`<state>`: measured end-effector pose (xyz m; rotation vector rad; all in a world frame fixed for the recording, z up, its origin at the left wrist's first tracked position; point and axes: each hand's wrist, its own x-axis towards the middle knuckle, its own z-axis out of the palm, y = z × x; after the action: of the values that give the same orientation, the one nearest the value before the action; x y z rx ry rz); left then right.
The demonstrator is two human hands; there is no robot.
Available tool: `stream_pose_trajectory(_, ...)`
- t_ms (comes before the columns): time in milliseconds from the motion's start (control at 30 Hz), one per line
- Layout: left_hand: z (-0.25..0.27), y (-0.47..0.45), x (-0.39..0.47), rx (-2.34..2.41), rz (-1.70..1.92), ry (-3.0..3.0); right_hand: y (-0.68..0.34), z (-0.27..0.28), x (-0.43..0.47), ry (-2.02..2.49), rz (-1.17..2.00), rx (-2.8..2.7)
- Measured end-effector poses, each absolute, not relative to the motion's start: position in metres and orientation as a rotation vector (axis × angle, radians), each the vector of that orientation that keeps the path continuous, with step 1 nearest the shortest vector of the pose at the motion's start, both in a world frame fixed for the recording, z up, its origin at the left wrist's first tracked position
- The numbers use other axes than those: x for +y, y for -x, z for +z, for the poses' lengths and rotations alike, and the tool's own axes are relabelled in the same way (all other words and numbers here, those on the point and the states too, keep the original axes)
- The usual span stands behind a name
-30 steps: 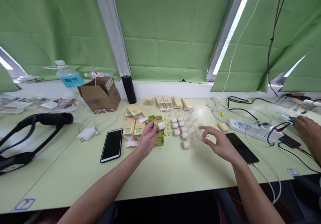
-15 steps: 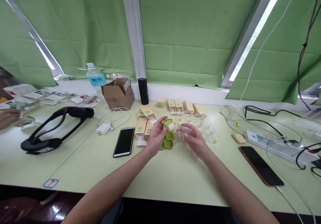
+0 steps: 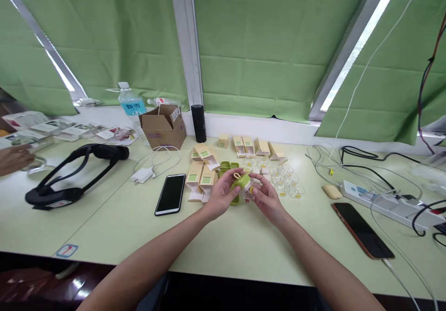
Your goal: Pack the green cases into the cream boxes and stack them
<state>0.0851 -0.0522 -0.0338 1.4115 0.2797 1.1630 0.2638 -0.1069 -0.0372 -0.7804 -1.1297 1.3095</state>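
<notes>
My left hand (image 3: 223, 191) is closed around a small green cap (image 3: 243, 181) with a cream loop on it. In my right hand (image 3: 267, 195) is a small clear plastic cup (image 3: 248, 191) with a yellow spot, its rim up against the green cap; fingers partly hide where they meet. Behind and under my hands sit several square green pieces (image 3: 226, 166). Several more clear cups (image 3: 283, 181) with yellow spots lie just right of my right hand. Beige cartons (image 3: 200, 178) with green windows lie left of my left hand.
More beige cartons (image 3: 262, 147) stand at the back. A white-edged phone (image 3: 170, 195), black headset (image 3: 78, 176) and brown box (image 3: 163, 128) are on the left. To the right lie a power strip (image 3: 386, 204), cables and another phone (image 3: 362, 229). Another person's hand (image 3: 16, 159) is far left.
My hands have come together, and the clear cup has moved left against the green cap. The other person's hand has shifted a little to the right.
</notes>
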Motion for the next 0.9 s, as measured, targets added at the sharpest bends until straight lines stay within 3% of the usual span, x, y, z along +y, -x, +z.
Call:
stream_pose_trajectory(500,-0.0268,-0.0841,-0.0571,0.286,1.167,-1.495,-0.2653,-0.0355,-0.1096,0.801,1.217,-1.142)
stream_pose_trajectory(900,-0.0264,-0.0873,-0.0592,0.555,1.303,-1.578,-0.2626,-0.0406,-0.1073,0.809,1.079,-1.188)
